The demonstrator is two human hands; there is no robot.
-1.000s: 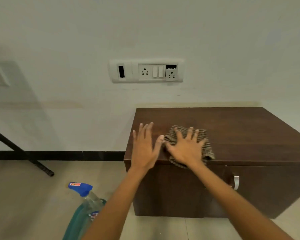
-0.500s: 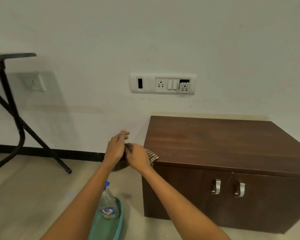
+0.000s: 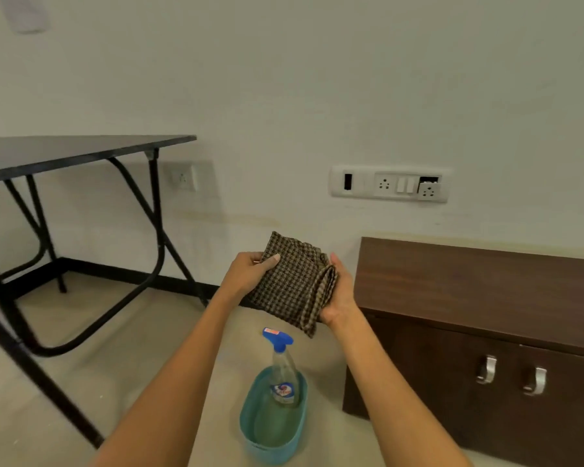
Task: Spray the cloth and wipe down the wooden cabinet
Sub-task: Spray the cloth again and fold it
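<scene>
One checked cloth (image 3: 290, 284) held mid-air, left hand (image 3: 246, 274) and right hand (image 3: 339, 294) gripping

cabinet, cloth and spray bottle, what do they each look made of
Cabinet: wood or wood-look laminate, dark brown with a low sheen; streaky grain lines run along the top.
Cloth: woven fabric, brown-and-tan check, matte; it folds and droops softly.
Spray bottle: probably clear plastic; see-through body, glossy blue trigger head.

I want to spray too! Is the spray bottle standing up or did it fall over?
Standing up. The spray bottle stands upright in the teal tub, its blue nozzle on top.
</scene>
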